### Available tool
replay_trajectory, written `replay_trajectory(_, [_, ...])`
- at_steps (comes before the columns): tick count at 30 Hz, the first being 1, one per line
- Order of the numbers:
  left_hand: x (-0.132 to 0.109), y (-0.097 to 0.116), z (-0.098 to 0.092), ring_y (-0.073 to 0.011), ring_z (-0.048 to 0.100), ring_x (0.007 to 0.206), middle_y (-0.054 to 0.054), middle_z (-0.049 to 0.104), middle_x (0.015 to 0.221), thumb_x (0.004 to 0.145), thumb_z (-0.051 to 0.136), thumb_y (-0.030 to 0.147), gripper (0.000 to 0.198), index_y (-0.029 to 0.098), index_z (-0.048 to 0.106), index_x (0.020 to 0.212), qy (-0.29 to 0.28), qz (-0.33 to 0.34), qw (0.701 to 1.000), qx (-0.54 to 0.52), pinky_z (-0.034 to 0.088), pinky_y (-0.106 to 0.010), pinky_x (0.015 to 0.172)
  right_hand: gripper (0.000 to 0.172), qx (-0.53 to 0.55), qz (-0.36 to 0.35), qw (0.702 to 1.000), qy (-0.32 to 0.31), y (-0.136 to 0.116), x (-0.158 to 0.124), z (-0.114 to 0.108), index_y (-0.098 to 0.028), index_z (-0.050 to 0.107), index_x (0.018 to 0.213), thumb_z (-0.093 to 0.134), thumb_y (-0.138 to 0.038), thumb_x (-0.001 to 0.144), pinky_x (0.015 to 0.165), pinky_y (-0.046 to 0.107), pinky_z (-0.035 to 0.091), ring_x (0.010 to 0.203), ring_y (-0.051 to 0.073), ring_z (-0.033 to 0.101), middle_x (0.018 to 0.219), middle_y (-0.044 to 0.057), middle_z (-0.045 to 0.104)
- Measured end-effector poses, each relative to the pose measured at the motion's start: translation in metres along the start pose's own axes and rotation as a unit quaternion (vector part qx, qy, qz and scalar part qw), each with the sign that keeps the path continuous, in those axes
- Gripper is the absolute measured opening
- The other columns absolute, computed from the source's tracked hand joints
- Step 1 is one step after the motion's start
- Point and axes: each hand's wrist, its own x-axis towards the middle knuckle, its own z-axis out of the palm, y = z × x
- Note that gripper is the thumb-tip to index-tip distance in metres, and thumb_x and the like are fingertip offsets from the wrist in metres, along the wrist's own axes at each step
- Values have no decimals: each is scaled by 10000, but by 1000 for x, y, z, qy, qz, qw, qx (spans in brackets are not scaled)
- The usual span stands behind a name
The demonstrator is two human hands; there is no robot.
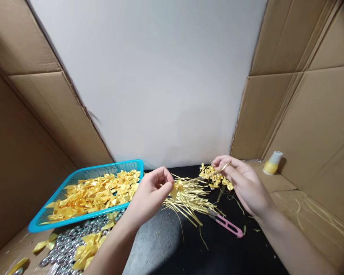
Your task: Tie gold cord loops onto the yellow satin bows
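Note:
My left hand (pixel 154 194) is closed in a pinch, thumb against forefinger, on a small yellow ribbon bow (pixel 177 189). To its right, my right hand (pixel 243 183) is closed on a thin gold strip (pixel 209 174), which stretches leftward toward the bow. Whether strip and bow are joined is too small to tell. Beneath both hands a bundle of loose gold strips (pixel 189 200) lies on the black table surface (pixel 157 244). Several yellow bows (pixel 226 184), some with silvery beads, are piled behind my right fingers.
A turquoise basket (pixel 36 225) of yellow bows stands at left. Silvery beads (pixel 63 244) and more yellow bows (pixel 87 248) lie before it. Pink-handled thread snips (pixel 229 226) lie at centre right. A yellow thread spool (pixel 273 163) stands at right. Cardboard walls (pixel 318 114) enclose the sides.

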Motion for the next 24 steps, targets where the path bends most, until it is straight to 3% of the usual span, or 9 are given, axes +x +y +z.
replay_trajectory(3, [0,-3,3,-107,425,565,51,492,600,716,490,145,55,194,513,708,-30,5,999,14,322,-221,524,197,174,103,977,-62,-7,0,-5,-203,621,738,629,-384,815,792,297,463,790,157,588,767,9,605])
replay_trajectory(5, [-1,-4,6,-112,431,570,50,495,603,728,489,136,76,194,534,746,-50,11,998,22,327,-224,531,185,223,105,966,-82,-11,-2,-7,-197,622,718,661,-361,793,828,288,470,827,157,602,772,7,611])
replay_trajectory(7, [-1,-4,9,-117,435,571,52,478,594,745,480,128,113,193,564,784,-67,20,997,32,334,-227,538,201,229,92,964,-99,-14,-3,-7,-192,608,695,659,-358,796,843,303,476,815,164,609,732,4,592])
replay_trajectory(10, [-3,-4,9,-129,477,597,30,532,640,765,449,111,228,191,641,859,-116,23,993,30,370,-239,561,290,203,81,968,-122,-16,-4,-6,-196,518,618,645,-377,804,746,329,491,551,121,487,553,-51,435])
replay_trajectory(13, [-2,-4,7,-155,551,716,-25,662,831,757,456,98,310,201,709,904,-218,29,976,0,435,-267,646,354,156,76,978,-118,-14,-3,-6,-206,429,569,649,-378,787,633,299,449,466,91,319,491,-82,329])
replay_trajectory(16, [-1,-4,4,-160,553,720,-29,679,827,746,497,100,333,212,737,948,-306,35,950,-41,458,-275,677,297,120,107,978,-135,-12,-2,-7,-198,450,613,666,-338,762,546,244,367,487,87,322,510,-76,363])
replay_trajectory(21, [2,-8,-2,-134,461,624,4,606,711,683,491,58,482,275,767,1013,-354,32,932,-74,416,-238,590,141,238,221,921,-214,-15,1,-12,-189,502,703,584,-298,736,610,309,453,447,63,272,572,-74,382])
replay_trajectory(24, [1,-9,-4,-128,434,581,22,568,671,694,479,67,618,347,676,1208,-361,12,930,-65,396,-225,539,141,286,240,901,-221,-18,2,-14,-191,508,674,466,-301,752,597,346,480,418,67,238,552,-72,341])
